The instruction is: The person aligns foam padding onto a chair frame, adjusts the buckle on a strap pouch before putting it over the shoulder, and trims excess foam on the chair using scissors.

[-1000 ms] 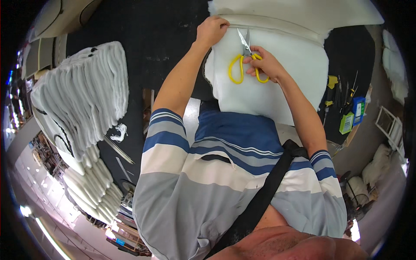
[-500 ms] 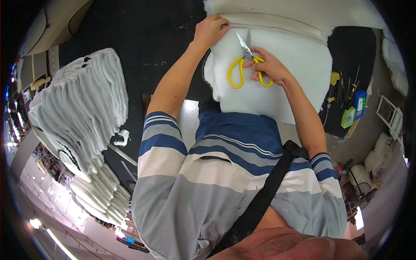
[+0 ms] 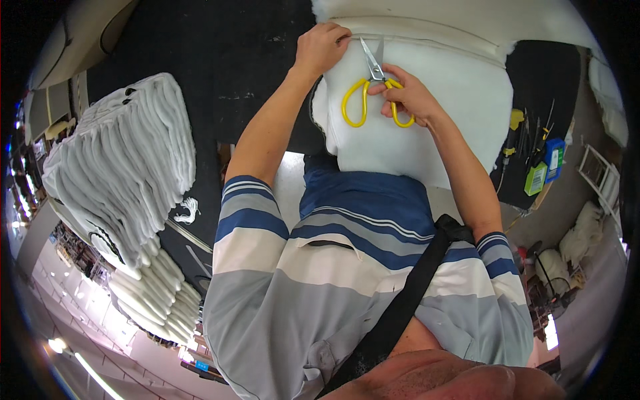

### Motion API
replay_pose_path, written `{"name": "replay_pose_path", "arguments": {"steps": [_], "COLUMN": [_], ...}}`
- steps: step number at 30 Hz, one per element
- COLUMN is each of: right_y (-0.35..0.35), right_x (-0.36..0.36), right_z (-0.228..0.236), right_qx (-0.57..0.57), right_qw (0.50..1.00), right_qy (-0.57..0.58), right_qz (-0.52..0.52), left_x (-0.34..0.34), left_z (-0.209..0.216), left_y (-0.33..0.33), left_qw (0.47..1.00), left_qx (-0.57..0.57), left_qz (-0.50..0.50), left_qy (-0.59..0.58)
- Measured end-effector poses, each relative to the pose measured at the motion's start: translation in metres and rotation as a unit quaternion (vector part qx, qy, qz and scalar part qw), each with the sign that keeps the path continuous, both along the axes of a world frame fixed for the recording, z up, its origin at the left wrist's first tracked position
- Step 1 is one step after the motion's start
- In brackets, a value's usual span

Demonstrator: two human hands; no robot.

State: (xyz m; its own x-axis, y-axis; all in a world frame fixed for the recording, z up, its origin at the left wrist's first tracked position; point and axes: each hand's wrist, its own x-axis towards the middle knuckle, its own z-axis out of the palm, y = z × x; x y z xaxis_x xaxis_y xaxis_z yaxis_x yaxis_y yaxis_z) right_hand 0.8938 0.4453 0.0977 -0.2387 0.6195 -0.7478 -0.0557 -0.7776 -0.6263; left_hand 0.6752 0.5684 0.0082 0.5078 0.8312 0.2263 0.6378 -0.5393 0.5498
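My right hand (image 3: pixel 408 99) holds a pair of scissors (image 3: pixel 365 105) with yellow handles, fingers around the right loop. The blades are spread, tips pointing away from me near the folded far edge of a thick white padded fabric piece (image 3: pixel 407 143). At that piece's far left corner, my left hand (image 3: pixel 323 49) is closed on the seamed cream edge (image 3: pixel 427 35). What its fingertips pinch is mostly the fabric's edge, partly hidden by the hand.
Stacked white padded pieces (image 3: pixel 127 153) lie to the left on the black table (image 3: pixel 253 73), with a white tassel of threads (image 3: pixel 187 211) beside them. At the right sit a green box (image 3: pixel 535 180), a blue box (image 3: pixel 554 160) and several slim tools (image 3: pixel 527 137).
My right hand has shifted slightly left and away from me with the scissors, and the blade tips are nearer the seam. My left hand stays almost in place.
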Motion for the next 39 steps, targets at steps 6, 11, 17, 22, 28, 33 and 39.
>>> {"name": "replay_pose_path", "arguments": {"steps": [6, 11, 17, 22, 28, 33, 39], "right_y": [0.004, 0.006, 0.009, 0.014, 0.016, 0.017, 0.013], "right_x": [-0.001, -0.002, -0.006, -0.006, -0.010, -0.019, -0.013], "right_z": [0.000, -0.001, -0.001, 0.000, -0.007, -0.008, -0.013], "right_qx": [0.001, -0.005, -0.016, -0.041, -0.045, -0.033, -0.022], "right_qw": [1.000, 1.000, 1.000, 0.999, 0.999, 0.999, 0.999], "right_qy": [-0.001, -0.003, -0.012, -0.023, -0.028, -0.041, -0.037], "right_qz": [0.012, 0.019, 0.021, 0.015, -0.005, -0.006, -0.014], "left_x": [-0.003, 0.001, 0.004, 0.007, 0.003, -0.013, -0.042], "left_z": [-0.006, -0.007, -0.017, -0.018, -0.024, -0.041, -0.038], "left_y": [0.003, 0.008, 0.011, 0.011, 0.015, 0.016, 0.007], "left_qw": [1.000, 0.997, 0.988, 0.983, 0.979, 0.970, 0.826], "left_qx": [0.017, -0.054, -0.140, -0.173, -0.195, -0.233, -0.430], "left_qz": [0.004, -0.015, 0.059, 0.050, 0.047, 0.041, 0.192], "left_qy": [0.006, 0.059, 0.036, 0.038, 0.024, -0.055, -0.308]}}
